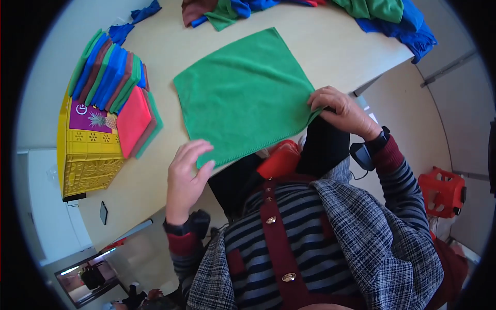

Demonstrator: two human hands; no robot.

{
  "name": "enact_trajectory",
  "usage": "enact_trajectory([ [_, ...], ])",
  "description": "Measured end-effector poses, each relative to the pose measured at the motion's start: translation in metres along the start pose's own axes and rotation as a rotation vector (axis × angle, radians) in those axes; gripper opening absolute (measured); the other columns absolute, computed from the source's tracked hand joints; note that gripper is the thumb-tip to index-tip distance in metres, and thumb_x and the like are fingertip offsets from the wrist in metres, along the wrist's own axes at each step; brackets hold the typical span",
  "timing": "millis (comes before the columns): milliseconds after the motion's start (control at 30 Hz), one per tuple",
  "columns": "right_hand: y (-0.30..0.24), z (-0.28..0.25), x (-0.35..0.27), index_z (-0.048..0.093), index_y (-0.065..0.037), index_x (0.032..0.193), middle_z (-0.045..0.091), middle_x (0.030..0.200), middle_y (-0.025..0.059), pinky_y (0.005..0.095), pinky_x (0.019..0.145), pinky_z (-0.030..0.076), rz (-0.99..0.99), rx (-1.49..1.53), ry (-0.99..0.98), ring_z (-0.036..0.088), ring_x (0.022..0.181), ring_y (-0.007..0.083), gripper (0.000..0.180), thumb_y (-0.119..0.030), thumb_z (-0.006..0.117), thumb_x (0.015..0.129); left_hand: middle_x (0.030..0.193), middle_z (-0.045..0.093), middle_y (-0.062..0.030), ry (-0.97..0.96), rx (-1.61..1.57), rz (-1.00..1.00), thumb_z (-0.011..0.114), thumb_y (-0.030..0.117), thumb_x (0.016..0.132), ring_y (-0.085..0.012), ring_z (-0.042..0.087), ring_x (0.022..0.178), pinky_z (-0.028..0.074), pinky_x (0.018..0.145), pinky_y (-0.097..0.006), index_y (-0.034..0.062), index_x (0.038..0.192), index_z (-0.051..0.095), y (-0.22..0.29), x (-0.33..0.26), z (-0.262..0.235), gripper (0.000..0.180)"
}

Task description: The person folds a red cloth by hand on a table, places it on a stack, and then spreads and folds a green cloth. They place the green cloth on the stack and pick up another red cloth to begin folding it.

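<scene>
A green cloth [243, 93] lies spread out on the pale table in front of me, its near edge reaching the table's front edge. My right hand [341, 111] pinches the cloth's near right corner, which is slightly lifted and bunched between thumb and fingers. At the near left corner is my left hand [190, 170], thumb and fingers apart. Its fingertips are over or beside the cloth's edge, and I cannot tell if they touch it. Both wrists carry dark straps with a device.
Left of the cloth stands a yellow plastic basket [93, 150] with a stack of folded cloths [111, 72] in several colours. Loose cloths [392, 20] lie heaped along the far side of the table [150, 191]. A dark phone-like object [104, 213] lies near the basket. A red plastic stool or crate [442, 191] stands right.
</scene>
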State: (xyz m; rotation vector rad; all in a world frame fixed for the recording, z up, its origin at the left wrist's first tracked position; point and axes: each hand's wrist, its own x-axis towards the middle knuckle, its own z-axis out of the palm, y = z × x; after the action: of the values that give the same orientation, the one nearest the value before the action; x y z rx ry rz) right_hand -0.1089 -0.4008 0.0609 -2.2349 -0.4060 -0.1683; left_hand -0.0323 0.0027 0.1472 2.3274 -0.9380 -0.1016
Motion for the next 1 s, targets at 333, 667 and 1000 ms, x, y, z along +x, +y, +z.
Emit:
enact_trajectory([
  [333,-0.014,-0.017,0.002,0.066,-0.003,0.102,0.068,0.118,0.0096,0.0381,0.102,0.050,-0.048,-0.024,-0.249,0.060,0.121,0.0286,0.009,-0.005,0.064,0.093,0.126,0.063,-0.0161,0.047,0.170,-0.063,0.075,0.008,0.084,-0.0358,0.058,0.121,0.048,0.102,-0.043,0.0023,0.111,0.068,-0.043,-0.028,0.059,0.029],
  [667,0.033,0.035,0.156,0.047,-0.006,0.146,0.050,0.148,0.0195,0.0469,0.111,0.042,-0.030,-0.467,-0.093,0.051,0.134,0.0346,0.055,-0.040,0.054,0.103,0.144,0.053,-0.0219,0.231,0.315,0.044,0.068,0.027,0.095,-0.0385,0.050,0.134,0.039,0.113,-0.047,0.0025,0.135,0.059,-0.097,0.059,0.067,0.048],
  [1000,0.067,0.035,0.189,0.036,0.000,0.155,0.035,0.160,0.0247,0.0497,0.122,0.028,0.084,-0.828,-0.123,0.032,0.149,0.0421,0.075,-0.052,0.049,0.103,0.136,0.063,-0.0200,-0.154,0.363,0.056,0.069,0.030,0.093,-0.0384,0.052,0.135,0.034,0.116,-0.051,0.0018,0.136,0.060,0.003,0.030,-0.036,0.053],
])
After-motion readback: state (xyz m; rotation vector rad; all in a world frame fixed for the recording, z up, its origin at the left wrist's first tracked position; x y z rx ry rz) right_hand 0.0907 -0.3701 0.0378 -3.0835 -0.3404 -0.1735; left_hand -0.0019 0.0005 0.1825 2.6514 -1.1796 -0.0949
